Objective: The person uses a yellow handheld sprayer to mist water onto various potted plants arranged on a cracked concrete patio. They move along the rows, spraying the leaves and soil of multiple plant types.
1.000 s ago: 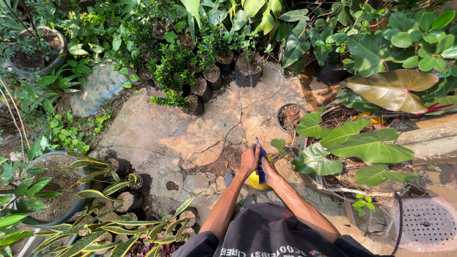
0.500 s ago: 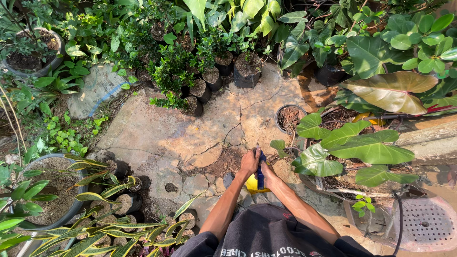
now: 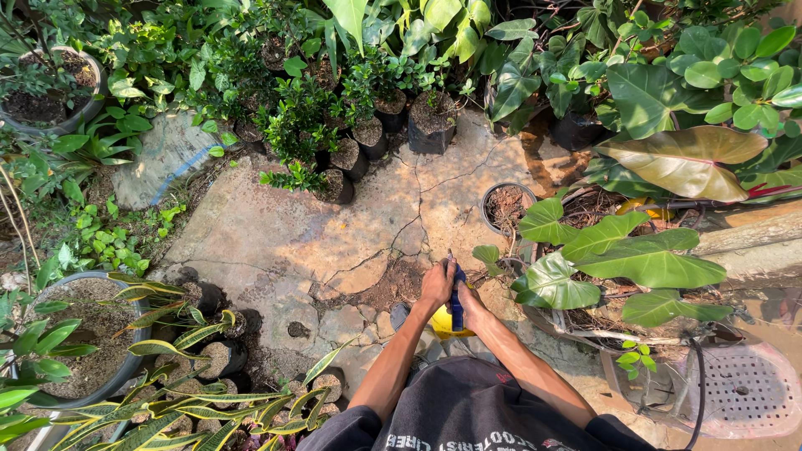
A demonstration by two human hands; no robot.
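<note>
Both my hands meet low in the middle of the head view, over a yellow round object (image 3: 438, 321). My left hand (image 3: 436, 281) and my right hand (image 3: 469, 296) are closed around a dark blue handle (image 3: 455, 292) that stands upright between them, its tip pointing away from me. Just beyond the hands lies a patch of loose brown soil (image 3: 393, 288) on the cracked concrete slab (image 3: 317, 225). What the handle belongs to is hidden by my hands.
Small black pots with green shrubs (image 3: 351, 154) line the slab's far edge. A soil-filled pot (image 3: 507, 207) stands right of the hands beside large-leaved plants (image 3: 618, 255). Big grey pots (image 3: 83, 334) and striped leaves are at left; a perforated pink plastic piece (image 3: 743, 392) lies bottom right.
Nothing has visibly changed apart from a slight shift of the view; both hands stay closed on the blue handle.
</note>
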